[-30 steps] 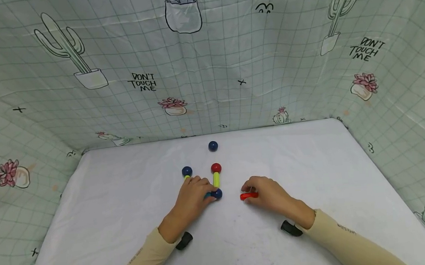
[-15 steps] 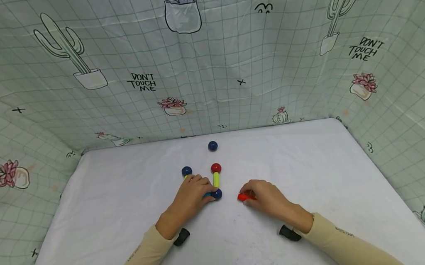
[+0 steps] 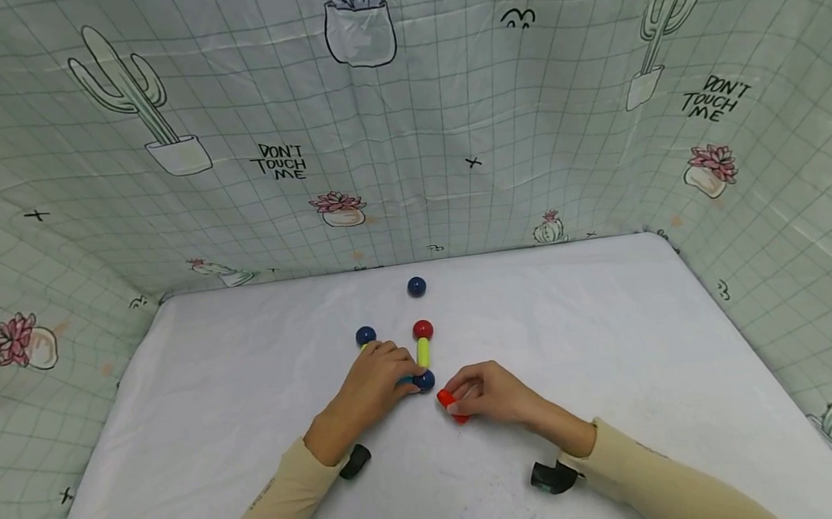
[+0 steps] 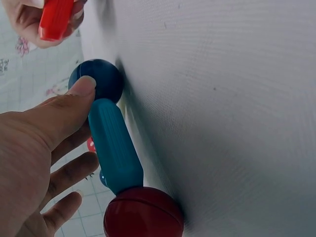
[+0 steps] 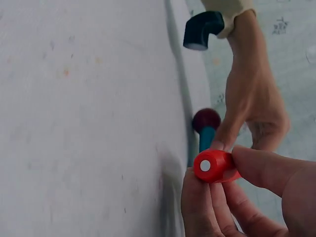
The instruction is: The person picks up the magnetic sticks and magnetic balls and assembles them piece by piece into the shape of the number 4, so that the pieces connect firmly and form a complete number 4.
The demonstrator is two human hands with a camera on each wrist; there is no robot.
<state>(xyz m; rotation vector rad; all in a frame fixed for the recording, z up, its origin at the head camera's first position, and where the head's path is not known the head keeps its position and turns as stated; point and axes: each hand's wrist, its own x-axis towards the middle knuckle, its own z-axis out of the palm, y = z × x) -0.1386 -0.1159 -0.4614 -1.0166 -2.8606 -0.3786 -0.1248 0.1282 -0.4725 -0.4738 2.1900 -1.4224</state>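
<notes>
My left hand [image 3: 372, 383] holds a dark blue ball [image 4: 101, 81] on the white table, thumb pressed on its near side. A teal rod [image 4: 116, 148] joins that ball to a dark red ball [image 4: 143, 215], which my hand hides in the head view. From the same blue ball a yellow rod [image 3: 423, 352] runs back to a red ball [image 3: 423, 329]. My right hand [image 3: 496, 393] pinches a red rod [image 5: 216, 167] between thumb and fingers, close to the right of the held ball. The rod's end shows a round silvery magnet.
Farther back on the table [image 3: 573, 304] lies a single blue ball [image 3: 416, 286]. Another blue ball [image 3: 366, 335], with a yellow piece below it, shows just beyond my left fingers. A cactus-print cloth [image 3: 434, 111] rises behind the table. Each wrist carries a black camera [image 3: 553, 477].
My right hand has moved left and slightly nearer me, bringing the red rod close to the held blue ball. The rod has turned from sideways to slanted. My left hand has stayed nearly still.
</notes>
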